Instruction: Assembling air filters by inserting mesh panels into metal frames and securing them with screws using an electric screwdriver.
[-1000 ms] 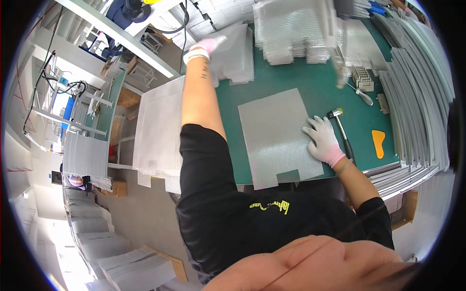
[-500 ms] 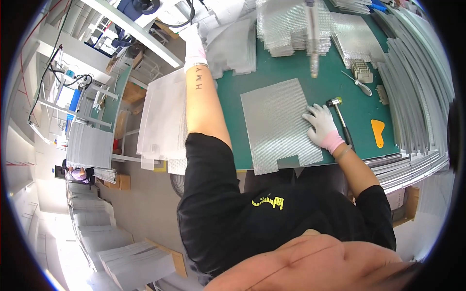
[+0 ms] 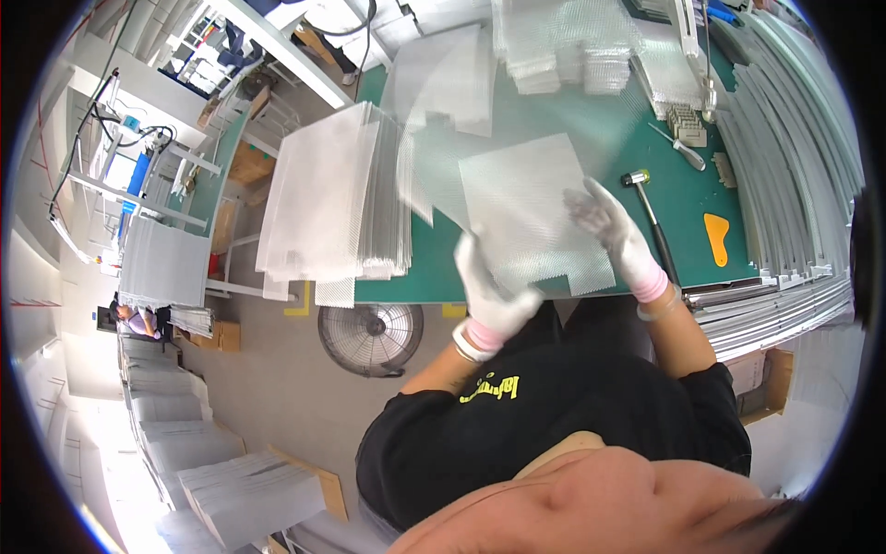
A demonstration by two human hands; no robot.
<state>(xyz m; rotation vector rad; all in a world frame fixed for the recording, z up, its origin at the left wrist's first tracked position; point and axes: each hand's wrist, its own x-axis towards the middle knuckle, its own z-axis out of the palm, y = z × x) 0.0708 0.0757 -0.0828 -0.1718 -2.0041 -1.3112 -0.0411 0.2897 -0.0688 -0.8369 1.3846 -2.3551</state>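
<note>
A translucent mesh sheet, blurred by motion, is tilted above the green table, a notch in its far left part. At its near edge is my left hand, in a white glove with a pink cuff; its thumb stands away from the fingers, and it appears to hold the sheet. Beneath lies another mesh sheet with a cut-out in its near edge. My right hand, gloved alike, is raised over that sheet's right side. Its fingers are smeared, so whether they grip the moving sheet is unclear.
Right of my right hand lie a mallet, a yellow scraper and a screwdriver. Stacked mesh sheets stand at the left, more at the back. Metal strips line the right side. A floor fan is below.
My left hand has come back from the far left to the near middle, bringing a mesh sheet over the table. My right hand has lifted off the lying sheet.
</note>
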